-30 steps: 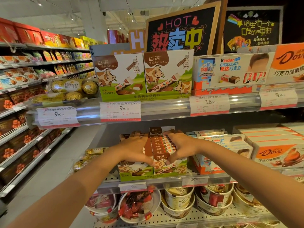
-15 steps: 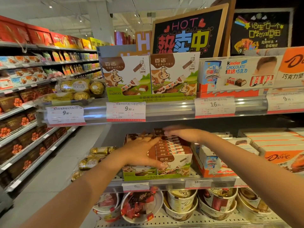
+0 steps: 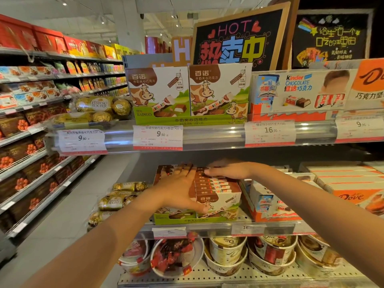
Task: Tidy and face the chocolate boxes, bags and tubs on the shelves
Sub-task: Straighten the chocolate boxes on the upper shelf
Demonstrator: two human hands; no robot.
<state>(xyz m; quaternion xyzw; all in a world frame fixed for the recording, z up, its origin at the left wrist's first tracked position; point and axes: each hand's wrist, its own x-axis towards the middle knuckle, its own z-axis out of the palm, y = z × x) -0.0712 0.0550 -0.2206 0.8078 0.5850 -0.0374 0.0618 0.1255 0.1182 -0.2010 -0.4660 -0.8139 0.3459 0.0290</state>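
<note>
We find the Bainuo chocolate boxes (image 3: 216, 196) in their green tray on the middle shelf (image 3: 207, 226), with our left hand (image 3: 180, 190) laid flat on them, fingers spread and straight, thumb across the front box. Our right hand (image 3: 226, 170) lies at their 12 o'clock end, blurred but fingers extended. Kinder boxes (image 3: 268, 202) crowd them at 3 o'clock, Ferrero Rocher packs (image 3: 116, 201) at 9, Dove tubs (image 3: 227, 253) at 6.

Two hands on middle shelf: left hand (image 3: 181, 189), right hand (image 3: 229, 170). Two Bainuo display boxes (image 3: 188, 94) at 12 o'clock. Two chalkboard signs (image 3: 239, 36). Four price tags (image 3: 158, 137) on top rail.
</note>
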